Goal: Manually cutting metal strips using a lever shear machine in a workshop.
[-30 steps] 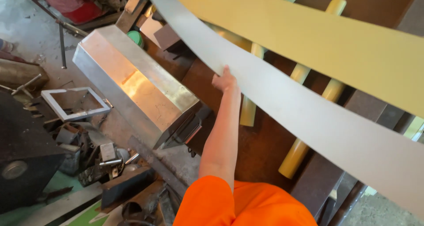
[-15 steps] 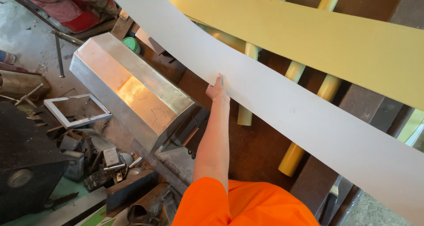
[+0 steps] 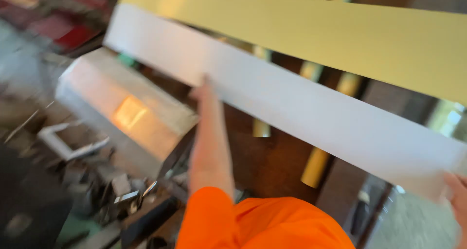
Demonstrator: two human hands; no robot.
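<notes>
White sheet strip [image 3: 292, 103], long and thin, runs slantwise above the cluttered workshop floor, just below a yellow sheet [image 3: 340, 30]; we judge it light but floppy and sharp-edged, so we support it far apart, near the ends. Our left hand [image 3: 204, 91] touches its lower edge, grip too blurred to tell, and our right hand [image 3: 457, 193] pinches the near corner.

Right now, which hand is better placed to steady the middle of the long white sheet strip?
Left, probably. The left hand already reaches up to the near edge of the long white sheet strip around mid-length. The right hand is only at its far right end, at the picture's edge.
</notes>
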